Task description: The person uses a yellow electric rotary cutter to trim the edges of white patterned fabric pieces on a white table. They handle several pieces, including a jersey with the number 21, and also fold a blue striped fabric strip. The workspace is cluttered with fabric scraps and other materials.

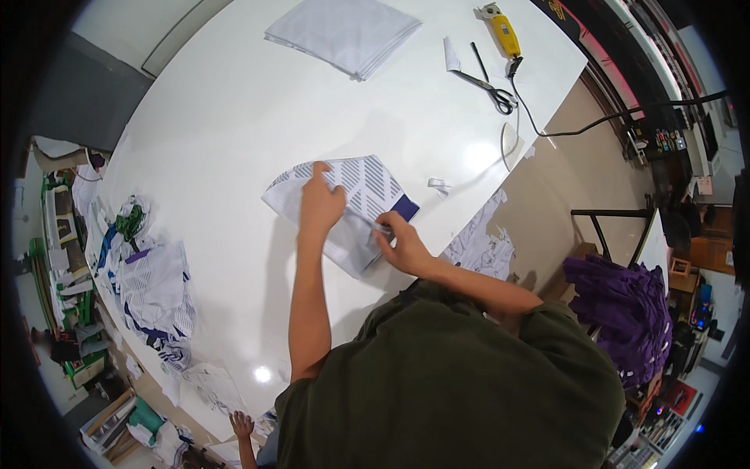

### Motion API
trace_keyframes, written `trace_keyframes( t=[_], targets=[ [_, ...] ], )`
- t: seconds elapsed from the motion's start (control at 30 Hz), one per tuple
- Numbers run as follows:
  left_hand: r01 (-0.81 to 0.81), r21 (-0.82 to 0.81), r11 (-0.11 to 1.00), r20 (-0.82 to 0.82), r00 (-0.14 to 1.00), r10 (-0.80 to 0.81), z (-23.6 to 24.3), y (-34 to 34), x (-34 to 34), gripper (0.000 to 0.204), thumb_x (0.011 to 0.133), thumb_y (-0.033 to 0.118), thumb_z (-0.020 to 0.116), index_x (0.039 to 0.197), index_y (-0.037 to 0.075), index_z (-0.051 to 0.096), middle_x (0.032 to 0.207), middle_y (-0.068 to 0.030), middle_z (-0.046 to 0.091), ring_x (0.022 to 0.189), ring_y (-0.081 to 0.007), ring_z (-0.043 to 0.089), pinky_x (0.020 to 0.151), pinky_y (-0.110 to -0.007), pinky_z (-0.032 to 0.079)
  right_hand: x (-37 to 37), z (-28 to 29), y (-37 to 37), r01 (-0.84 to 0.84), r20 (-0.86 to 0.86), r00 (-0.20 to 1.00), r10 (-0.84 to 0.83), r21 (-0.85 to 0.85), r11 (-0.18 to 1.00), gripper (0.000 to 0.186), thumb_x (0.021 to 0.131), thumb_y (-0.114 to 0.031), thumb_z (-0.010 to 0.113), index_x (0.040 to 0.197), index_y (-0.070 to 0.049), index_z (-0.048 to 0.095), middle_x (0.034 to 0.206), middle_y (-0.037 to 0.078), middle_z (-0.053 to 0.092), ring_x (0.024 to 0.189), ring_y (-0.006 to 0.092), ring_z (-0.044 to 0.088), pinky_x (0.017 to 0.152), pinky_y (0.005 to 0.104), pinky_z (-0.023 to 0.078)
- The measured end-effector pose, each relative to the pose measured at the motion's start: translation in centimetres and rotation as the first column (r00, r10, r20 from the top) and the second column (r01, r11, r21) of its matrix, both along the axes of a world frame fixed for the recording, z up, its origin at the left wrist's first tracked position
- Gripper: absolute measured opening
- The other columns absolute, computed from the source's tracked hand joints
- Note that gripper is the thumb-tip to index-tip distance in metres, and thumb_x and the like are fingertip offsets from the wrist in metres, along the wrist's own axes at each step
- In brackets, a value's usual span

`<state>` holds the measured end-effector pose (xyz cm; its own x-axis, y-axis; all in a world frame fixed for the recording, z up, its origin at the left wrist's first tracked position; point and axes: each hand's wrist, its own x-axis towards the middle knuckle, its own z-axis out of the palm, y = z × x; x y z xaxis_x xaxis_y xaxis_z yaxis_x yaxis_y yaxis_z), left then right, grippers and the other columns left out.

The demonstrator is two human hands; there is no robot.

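A folded fabric piece (pixel 363 180), white with grey diagonal stripes and a dark blue patch, lies in front of me on the white table (pixel 219 164). Its near part is turned up, showing a plain pale side. My left hand (pixel 322 202) is on the upper left of the fabric, its fingers bent and gripping a fold. At the lower right edge, my right hand (pixel 402 244) pinches the cloth between thumb and fingers, close to the blue patch. The right fingertips partly cover what they hold.
A folded white fabric stack (pixel 344 35) lies at the far side. Scissors (pixel 496 95) and a corded yellow cutter (pixel 502 33) rest at far right. Crumpled fabric (pixel 156 289) is piled at left; purple fabric (pixel 621 313) hangs at right. Another person's hand (pixel 241 424) shows lower left.
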<state>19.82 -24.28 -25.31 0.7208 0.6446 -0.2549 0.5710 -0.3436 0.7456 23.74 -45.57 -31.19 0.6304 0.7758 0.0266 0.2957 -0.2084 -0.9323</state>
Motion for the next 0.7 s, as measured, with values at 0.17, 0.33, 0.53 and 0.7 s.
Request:
trace_keyframes(
  t=[0.17,0.33,0.53,0.7],
  targets=[
    [0.12,0.047,0.992,-0.043,0.992,-0.118,-7.9,-1.1,6.3,0.02,0.083,0.011,0.063,0.096,-0.004,0.063,0.086,-0.0312,0.068,0.084,-0.044,0.069,0.075,-0.051,0.055,3.3,-2.6,-1.4,0.159,-0.113,0.977,-0.181,-0.175,0.972,0.029,0.095,-0.009,0.066,0.118,0.002,0.054,0.107,0.029,0.068,0.101,0.0456,0.068,0.085,0.0465,0.054],
    [0.098,0.106,0.99,-0.097,0.991,-0.088,-8.6,-1.8,8.8,0.019,0.084,0.012,0.062,0.092,-0.006,0.063,0.093,-0.0314,0.069,0.085,-0.0462,0.069,0.078,-0.052,0.055,5.3,-3.5,-2.2,0.184,-0.051,0.98,-0.195,-0.167,0.969,0.029,0.094,-0.008,0.066,0.118,0.003,0.054,0.106,0.028,0.069,0.101,0.0434,0.069,0.087,0.0451,0.054],
    [0.001,0.163,0.987,0.048,0.999,-0.009,-9.4,-2.7,9.0,0.033,0.089,0.023,0.069,0.105,-0.006,0.063,0.092,-0.027,0.069,0.082,-0.0434,0.068,0.075,-0.049,0.055,6.5,-3.8,-2.2,0.204,0.011,0.978,-0.208,-0.246,0.947,0.031,0.093,-0.009,0.064,0.119,0.003,0.055,0.108,0.028,0.067,0.103,0.0444,0.067,0.09,0.0492,0.053],
    [-0.251,0.04,0.967,0.075,0.966,0.247,-7.4,-2.4,1.1,0.043,0.094,0.032,0.071,0.115,-0.003,0.061,0.098,-0.0218,0.07,0.086,-0.0359,0.069,0.074,-0.044,0.053,7.5,-4.5,-3.5,0.304,0.292,0.932,-0.215,-0.304,0.903,0.031,0.09,-0.013,0.066,0.116,0.001,0.058,0.11,0.022,0.064,0.103,0.0401,0.064,0.086,0.0502,0.052]
  ],
)
